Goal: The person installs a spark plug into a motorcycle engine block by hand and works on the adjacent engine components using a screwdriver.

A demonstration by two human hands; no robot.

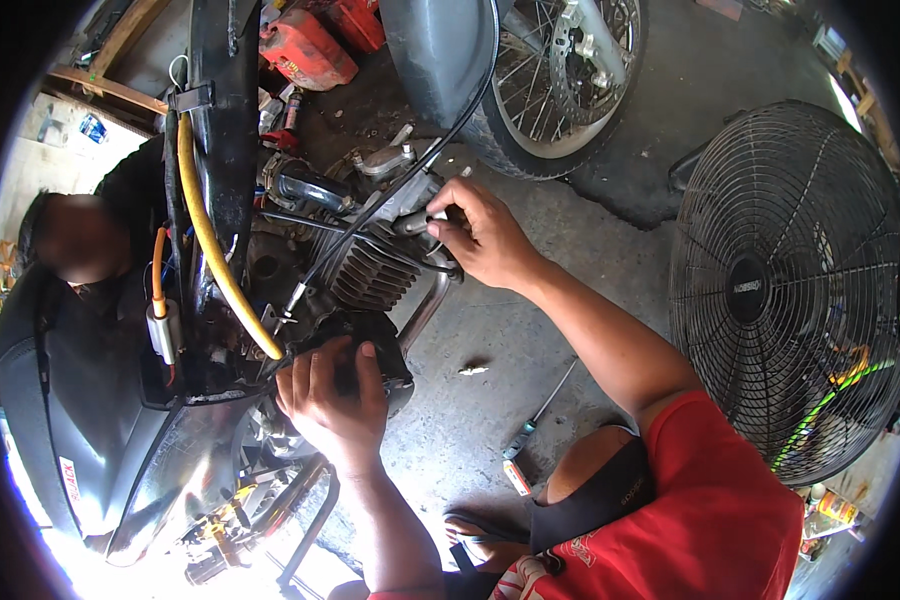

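Note:
My right hand (475,235) pinches a short grey cylindrical fitting (412,224) at the upper side of the engine, beside the black cable (372,208) and above the finned cylinder (365,275). My left hand (332,405) is lower down, fingers curled over a black part (385,365) below the fins, near the lower end of a yellow hose (220,260). Its fingertips are partly in shadow. An orange lead (158,265) with a silver canister (162,335) hangs from the motorcycle frame to the left.
Another person (125,180) is behind the motorcycle's black bodywork (85,400) at left. A large fan (785,300) stands at right, a front wheel (560,90) and red cans (310,55) at top. A screwdriver (525,430) and small pale object (473,368) lie on the concrete floor.

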